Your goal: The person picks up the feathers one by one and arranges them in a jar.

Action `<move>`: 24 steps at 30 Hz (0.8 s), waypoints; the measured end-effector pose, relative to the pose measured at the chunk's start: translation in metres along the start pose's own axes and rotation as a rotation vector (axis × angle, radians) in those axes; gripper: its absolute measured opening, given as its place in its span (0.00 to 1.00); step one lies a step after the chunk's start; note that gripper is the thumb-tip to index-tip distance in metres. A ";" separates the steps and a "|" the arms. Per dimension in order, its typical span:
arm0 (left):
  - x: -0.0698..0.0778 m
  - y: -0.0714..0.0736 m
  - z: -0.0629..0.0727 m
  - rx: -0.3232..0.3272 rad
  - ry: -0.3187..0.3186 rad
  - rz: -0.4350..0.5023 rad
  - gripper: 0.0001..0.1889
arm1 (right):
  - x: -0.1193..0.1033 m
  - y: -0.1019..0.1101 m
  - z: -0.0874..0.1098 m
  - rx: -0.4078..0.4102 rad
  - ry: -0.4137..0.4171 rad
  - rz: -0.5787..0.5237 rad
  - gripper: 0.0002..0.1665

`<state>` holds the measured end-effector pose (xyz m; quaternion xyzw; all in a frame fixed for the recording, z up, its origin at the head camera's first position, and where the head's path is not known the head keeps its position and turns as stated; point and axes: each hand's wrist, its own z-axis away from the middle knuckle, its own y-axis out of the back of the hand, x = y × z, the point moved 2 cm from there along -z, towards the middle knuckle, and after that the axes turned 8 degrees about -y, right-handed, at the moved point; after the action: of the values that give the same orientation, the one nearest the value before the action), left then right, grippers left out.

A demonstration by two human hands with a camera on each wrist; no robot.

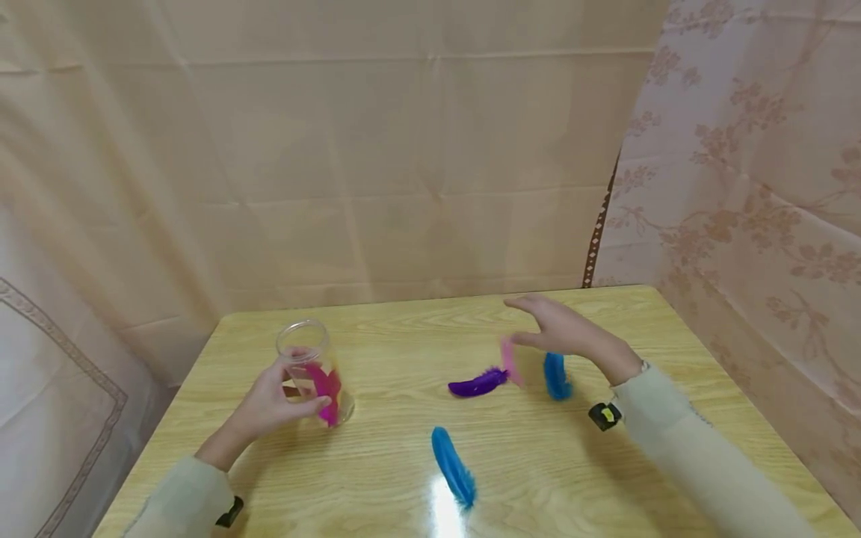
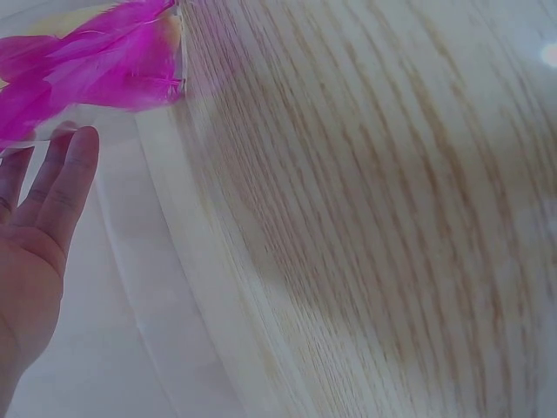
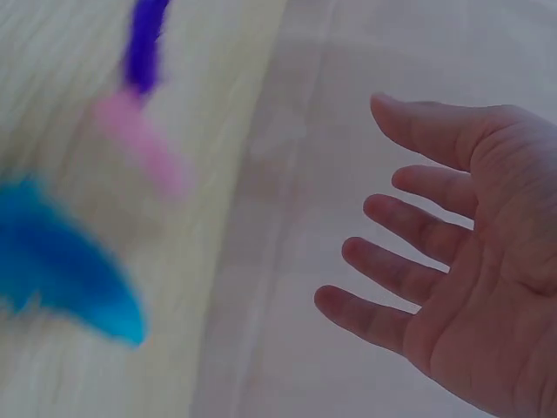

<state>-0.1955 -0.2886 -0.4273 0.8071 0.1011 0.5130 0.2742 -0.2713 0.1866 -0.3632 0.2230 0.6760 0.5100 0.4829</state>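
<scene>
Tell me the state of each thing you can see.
Clear cup, rim up, held
Magenta feathers, inside the cup
Left grip, holding the cup
Right grip, open and empty
Purple feather, lying on the table
Pink feather, blurred, beside the purple feather
Nearer blue feather, lying on the table
Farther blue feather, also lying there

Pale sleeves [image 1: 679,437], black wrist cameras [image 1: 603,416]
</scene>
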 end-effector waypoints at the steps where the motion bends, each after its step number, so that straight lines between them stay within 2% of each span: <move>1: 0.000 0.000 0.000 0.001 -0.002 0.000 0.38 | 0.010 -0.002 0.002 -0.007 -0.003 0.002 0.39; 5: -0.001 0.000 -0.001 0.004 -0.002 0.001 0.38 | 0.044 -0.011 0.011 -0.049 -0.048 0.002 0.41; 10: -0.001 0.000 0.000 0.005 -0.002 0.003 0.39 | 0.071 -0.021 0.018 -0.096 -0.123 -0.037 0.43; 12: -0.001 0.000 0.000 0.007 -0.001 -0.001 0.39 | 0.077 -0.023 0.021 -0.100 -0.136 -0.054 0.44; 18: -0.001 0.000 0.000 0.013 -0.002 -0.006 0.39 | 0.092 -0.033 0.022 -0.070 -0.105 -0.054 0.43; 24: -0.003 0.000 0.000 0.013 -0.010 -0.003 0.39 | 0.099 -0.043 0.019 -0.069 -0.135 -0.054 0.43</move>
<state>-0.1966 -0.2897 -0.4296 0.8113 0.1042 0.5078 0.2703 -0.2894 0.2584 -0.4442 0.2218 0.6295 0.5039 0.5483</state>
